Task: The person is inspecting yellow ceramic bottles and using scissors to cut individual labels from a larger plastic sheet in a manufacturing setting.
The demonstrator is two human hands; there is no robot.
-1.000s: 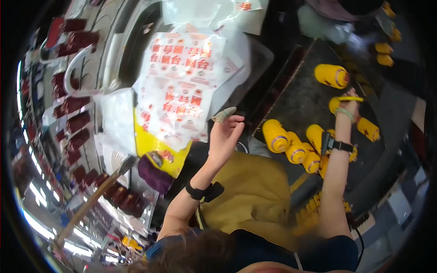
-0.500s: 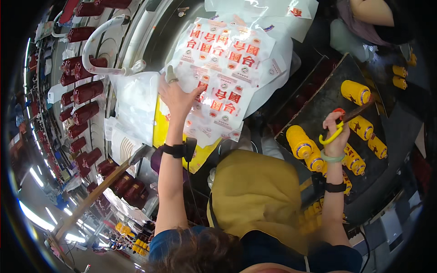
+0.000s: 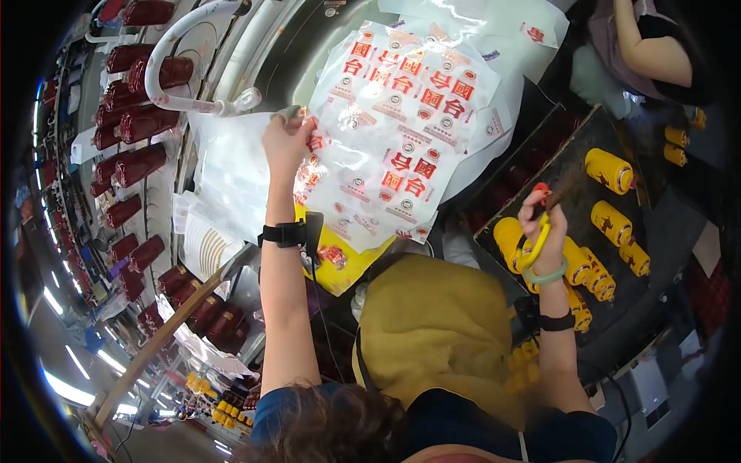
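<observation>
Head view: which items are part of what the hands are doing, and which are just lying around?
In hand:
left hand on the stack of printed clear bags
right hand holding yellow-handled scissors
yellow bottles on the dark tray by the right hand

Lying about:
dark red bottles in rows at left
another person's arm at top right

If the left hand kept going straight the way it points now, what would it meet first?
The left hand points up the picture and already touches the printed bags. Just past its fingers lies the curved white tube, so probably that, though depth is hard to judge in this view.
</observation>
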